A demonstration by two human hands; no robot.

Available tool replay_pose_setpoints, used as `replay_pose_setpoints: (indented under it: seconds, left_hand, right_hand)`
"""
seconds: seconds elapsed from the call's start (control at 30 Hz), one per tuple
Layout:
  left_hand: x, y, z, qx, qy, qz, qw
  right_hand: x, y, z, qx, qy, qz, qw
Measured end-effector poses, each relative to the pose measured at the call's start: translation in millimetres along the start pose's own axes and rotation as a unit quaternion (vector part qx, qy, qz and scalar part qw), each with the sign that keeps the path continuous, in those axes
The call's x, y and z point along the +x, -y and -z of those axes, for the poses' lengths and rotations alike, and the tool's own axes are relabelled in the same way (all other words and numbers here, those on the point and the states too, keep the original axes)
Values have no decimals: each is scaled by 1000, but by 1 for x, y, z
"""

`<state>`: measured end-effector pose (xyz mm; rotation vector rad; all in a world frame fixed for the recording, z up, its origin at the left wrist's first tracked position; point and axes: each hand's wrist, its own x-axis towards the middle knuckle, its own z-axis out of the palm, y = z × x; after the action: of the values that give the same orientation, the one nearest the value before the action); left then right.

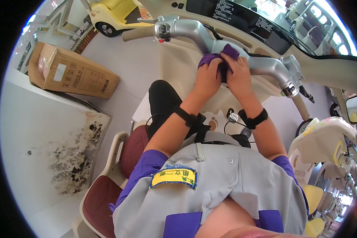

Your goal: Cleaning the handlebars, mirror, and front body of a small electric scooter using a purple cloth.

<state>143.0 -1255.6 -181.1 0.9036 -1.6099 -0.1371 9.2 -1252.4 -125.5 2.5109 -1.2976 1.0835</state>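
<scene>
Just above the lap, two bare forearms reach forward, a black band (185, 116) round the left wrist, a black strap (256, 120) round the right. Off to the left, a maroon seat (137, 146), and beside it a dark-clad knee (162, 97). And up to the action! Left hand (209, 77) and right hand (238, 71), side by side, the grip of each clamped on one bunched purple cloth (231, 51) at the middle of the silver handlebar (190, 31). Two-handed, I'd say, so the soft fabric is gathered and pressed close to the metal; what lies beneath is hidden. Both handlebar ends are free: the beige handle (139, 33) and its brake lever (146, 20) sit well apart from the fingers. The bar stands between the person and the dark panel (242, 24) behind. Farther left, an opened cardboard box (83, 77) takes up floor space, and beyond that, a yellow cart (117, 14)!
</scene>
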Motion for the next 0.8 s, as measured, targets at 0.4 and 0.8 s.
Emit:
replay_pose_setpoints:
  seconds: [0.4,0.8]
  left_hand:
    - [2,-3,5,87,91,133,983]
    - [97,-27,92,207,-63,-47,975]
  right_hand:
    - [28,-5,-41,13,-88,20,996]
    - [124,59,7,91,-169,112,975]
